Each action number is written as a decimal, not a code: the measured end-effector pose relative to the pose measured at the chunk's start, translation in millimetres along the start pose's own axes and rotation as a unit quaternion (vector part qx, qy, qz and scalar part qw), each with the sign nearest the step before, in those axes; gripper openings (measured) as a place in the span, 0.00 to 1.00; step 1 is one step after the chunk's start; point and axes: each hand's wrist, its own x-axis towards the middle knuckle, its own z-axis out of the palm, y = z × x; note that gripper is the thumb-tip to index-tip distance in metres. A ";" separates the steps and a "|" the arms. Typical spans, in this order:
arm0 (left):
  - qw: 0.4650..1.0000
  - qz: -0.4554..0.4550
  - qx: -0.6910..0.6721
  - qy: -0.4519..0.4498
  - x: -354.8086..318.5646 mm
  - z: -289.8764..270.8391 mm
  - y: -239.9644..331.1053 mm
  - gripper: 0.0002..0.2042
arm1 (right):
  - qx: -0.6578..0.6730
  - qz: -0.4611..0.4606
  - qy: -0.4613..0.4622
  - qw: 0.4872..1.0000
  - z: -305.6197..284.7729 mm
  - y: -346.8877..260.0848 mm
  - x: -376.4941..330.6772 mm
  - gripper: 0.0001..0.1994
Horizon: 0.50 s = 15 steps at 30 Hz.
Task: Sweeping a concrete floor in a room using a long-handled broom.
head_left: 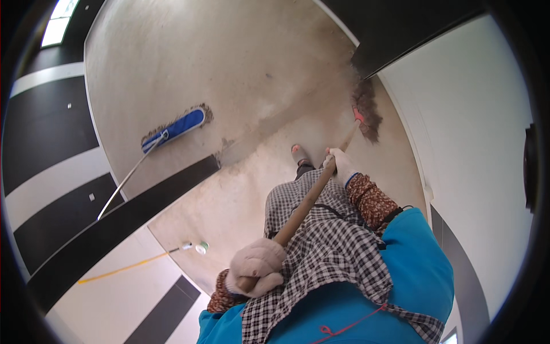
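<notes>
Two gloved hands wrap my broom: left hand near the handle's end, lower centre; right hand farther up, right of centre. Its bristles sit upper right. I judge sweeping partway: debris beside the black partition remains uncollected.

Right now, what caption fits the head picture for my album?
Gloved left hand and gloved right hand grip a long broom, dusty floor below.

Handle part-hidden by left hand

Blue top, checked apron
</notes>
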 end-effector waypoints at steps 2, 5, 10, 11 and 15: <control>1.000 0.003 -0.012 -0.004 -6.5 -10.3 15.2 0.09 | 0.023 0.004 -0.008 1.000 9.8 2.9 -25.0 0.05; 0.998 0.009 -0.047 -0.033 -5.0 -11.9 14.1 0.10 | 0.019 -0.001 -0.053 0.998 -18.0 -3.2 -37.4 0.04; 0.999 -0.016 -0.037 -0.002 13.6 3.9 -8.6 0.10 | -0.043 -0.032 0.038 0.998 -41.5 -19.0 -31.9 0.06; 0.999 -0.017 -0.027 -0.003 20.5 5.5 -11.6 0.09 | -0.055 -0.034 -0.002 0.998 -40.8 -15.1 -13.2 0.07; 0.991 0.019 0.120 -0.054 27.8 -12.5 18.3 0.14 | -0.006 0.028 -0.118 0.993 37.0 7.8 43.1 0.09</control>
